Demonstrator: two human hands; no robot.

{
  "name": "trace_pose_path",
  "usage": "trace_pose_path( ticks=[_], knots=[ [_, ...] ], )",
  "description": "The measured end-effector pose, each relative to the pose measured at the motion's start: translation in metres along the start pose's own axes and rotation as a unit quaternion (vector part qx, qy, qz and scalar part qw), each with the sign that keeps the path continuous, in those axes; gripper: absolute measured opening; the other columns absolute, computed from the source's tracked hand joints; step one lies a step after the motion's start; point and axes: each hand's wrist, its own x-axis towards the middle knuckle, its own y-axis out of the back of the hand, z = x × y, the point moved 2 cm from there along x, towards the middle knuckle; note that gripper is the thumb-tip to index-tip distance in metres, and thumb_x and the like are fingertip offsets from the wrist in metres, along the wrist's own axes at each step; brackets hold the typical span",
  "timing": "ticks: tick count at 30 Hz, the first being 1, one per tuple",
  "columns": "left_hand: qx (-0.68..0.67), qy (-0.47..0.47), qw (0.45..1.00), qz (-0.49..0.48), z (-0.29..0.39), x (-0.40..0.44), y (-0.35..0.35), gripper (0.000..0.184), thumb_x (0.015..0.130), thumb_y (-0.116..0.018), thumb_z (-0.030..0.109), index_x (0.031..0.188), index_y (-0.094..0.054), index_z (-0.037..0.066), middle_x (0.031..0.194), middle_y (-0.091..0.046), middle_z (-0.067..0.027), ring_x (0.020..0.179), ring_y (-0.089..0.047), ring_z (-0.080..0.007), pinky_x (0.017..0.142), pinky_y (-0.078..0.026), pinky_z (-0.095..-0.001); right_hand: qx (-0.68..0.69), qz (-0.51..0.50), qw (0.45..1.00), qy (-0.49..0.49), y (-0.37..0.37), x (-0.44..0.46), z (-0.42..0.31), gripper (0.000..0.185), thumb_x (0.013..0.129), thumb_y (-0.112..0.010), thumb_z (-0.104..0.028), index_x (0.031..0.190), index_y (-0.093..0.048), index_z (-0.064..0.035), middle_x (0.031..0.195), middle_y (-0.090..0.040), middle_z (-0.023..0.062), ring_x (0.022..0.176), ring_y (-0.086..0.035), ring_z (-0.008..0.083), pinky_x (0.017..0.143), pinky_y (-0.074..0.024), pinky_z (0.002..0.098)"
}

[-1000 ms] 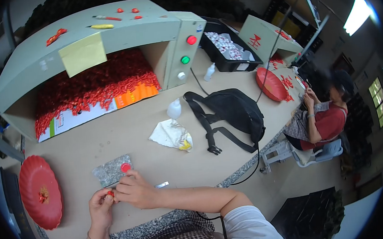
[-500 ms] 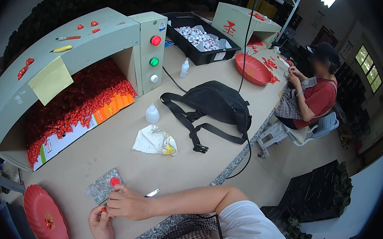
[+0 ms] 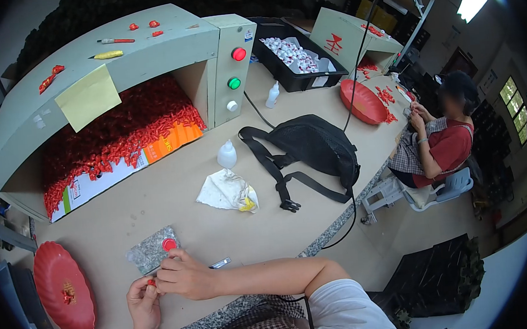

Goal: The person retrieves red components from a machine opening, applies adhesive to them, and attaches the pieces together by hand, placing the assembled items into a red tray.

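Note:
A small red piece (image 3: 151,283) is pinched in the fingertips of my left hand (image 3: 142,301), near the table's front edge. My right hand (image 3: 186,275) is closed against it, fingers bent; whether it grips a tool is hidden. Just beyond my hands lies a grey speckled slab (image 3: 150,250) with a round red cap (image 3: 169,244) and a clear round item on it. A small metal blade-like item (image 3: 220,263) lies beside my right wrist. On the left stands a red scalloped dish (image 3: 52,283) with a few small pieces in it.
A pale green machine (image 3: 145,47) holds a heap of red pieces (image 3: 120,122). Mid-table are a white cloth (image 3: 222,190), a white bottle (image 3: 227,155) and a black waist bag (image 3: 314,142) with straps. A person (image 3: 448,145) sits at the right by another red dish (image 3: 363,102).
The whole view has shifted and tilted with the head. Both my hands stay together at the red piece, with only slight finger movement.

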Motion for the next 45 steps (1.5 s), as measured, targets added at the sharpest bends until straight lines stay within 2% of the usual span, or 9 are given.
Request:
trace_pose_path(
  ticks=[15, 18, 22, 31, 36, 40, 42, 45],
  knots=[
    [-0.007, 0.008, 1.0, -0.001, 0.001, 0.001, 0.0, 0.016, 0.085, -0.058, 0.005, 0.101, -0.058, 0.002, 0.084, -0.063, -0.0111, 0.073, -0.057, -0.0162, 0.068, -0.047, -0.0282, -0.01, -0.017, 1.0, 0.001, -0.003, -0.002, 0.002, 0.006, 0.076, -0.054, -0.012, 0.082, -0.055, -0.0137, 0.081, -0.048, -0.0016, 0.086, -0.048, 0.0152, 0.086, -0.0299, 0.0368],
    [-0.012, 0.01, 1.0, -0.004, 0.001, 0.001, 0.0, 0.016, 0.085, -0.058, 0.005, 0.1, -0.058, 0.002, 0.084, -0.063, -0.0118, 0.074, -0.058, -0.0166, 0.069, -0.047, -0.0286, 0.001, 0.004, 1.0, 0.011, -0.002, 0.001, 0.0, 0.004, 0.075, -0.051, -0.009, 0.078, -0.052, -0.0107, 0.079, -0.045, 0.0014, 0.083, -0.046, 0.0183, 0.083, -0.0303, 0.0384],
    [-0.014, 0.012, 1.0, 0.001, 0.001, 0.001, 0.0, 0.016, 0.085, -0.058, 0.005, 0.1, -0.058, 0.001, 0.085, -0.063, -0.0121, 0.074, -0.058, -0.0166, 0.069, -0.048, -0.0286, 0.0, -0.002, 1.0, 0.008, -0.002, 0.001, 0.0, 0.004, 0.074, -0.052, -0.009, 0.078, -0.052, -0.0105, 0.078, -0.044, 0.0013, 0.083, -0.046, 0.0182, 0.083, -0.0301, 0.0382],
    [-0.019, 0.014, 1.0, 0.005, 0.0, 0.0, 0.002, 0.016, 0.084, -0.058, 0.004, 0.1, -0.058, 0.001, 0.087, -0.063, -0.0115, 0.075, -0.059, -0.0173, 0.068, -0.049, -0.029, -0.013, -0.005, 1.0, 0.008, -0.003, 0.002, 0.0, 0.005, 0.074, -0.052, -0.009, 0.078, -0.052, -0.0103, 0.078, -0.044, 0.0011, 0.083, -0.046, 0.0176, 0.084, -0.03, 0.0381],
    [-0.009, 0.012, 1.0, -0.006, 0.002, 0.001, -0.001, 0.014, 0.086, -0.057, 0.006, 0.099, -0.058, 0.003, 0.088, -0.063, -0.0086, 0.074, -0.059, -0.0147, 0.067, -0.049, -0.0272, -0.018, -0.013, 1.0, 0.007, -0.003, 0.002, 0.0, 0.005, 0.074, -0.052, -0.01, 0.079, -0.052, -0.0113, 0.078, -0.044, 0.0011, 0.083, -0.047, 0.0173, 0.085, -0.0303, 0.0385],
    [0.005, 0.012, 1.0, -0.009, 0.001, 0.001, 0.0, 0.014, 0.086, -0.056, 0.005, 0.1, -0.058, 0.002, 0.09, -0.062, -0.0098, 0.078, -0.058, -0.0155, 0.07, -0.048, -0.0286, -0.044, -0.011, 0.999, -0.003, 0.003, 0.002, 0.004, 0.007, 0.074, -0.054, -0.014, 0.081, -0.054, -0.0132, 0.079, -0.047, -0.0013, 0.084, -0.048, 0.016, 0.085, -0.0307, 0.0382],
    [0.041, 0.05, 0.998, 0.025, 0.004, -0.004, 0.001, 0.016, 0.086, -0.055, 0.004, 0.102, -0.058, 0.001, 0.092, -0.061, -0.0113, 0.082, -0.057, -0.0161, 0.073, -0.047, -0.0296, -0.041, -0.024, 0.999, 0.001, -0.003, 0.002, -0.001, 0.006, 0.075, -0.056, -0.017, 0.081, -0.057, -0.014, 0.079, -0.05, -0.0034, 0.082, -0.049, 0.0146, 0.084, -0.0308, 0.0369],
    [0.061, 0.018, 0.998, -0.009, 0.006, -0.002, 0.0, 0.017, 0.087, -0.054, 0.003, 0.103, -0.058, 0.0, 0.097, -0.06, -0.0109, 0.086, -0.057, -0.0154, 0.077, -0.047, -0.028, -0.078, -0.013, 0.997, 0.021, -0.003, 0.007, -0.002, 0.008, 0.076, -0.06, -0.022, 0.078, -0.059, -0.0145, 0.074, -0.049, -0.0046, 0.076, -0.049, 0.0126, 0.079, -0.0304, 0.0345]
  ],
)
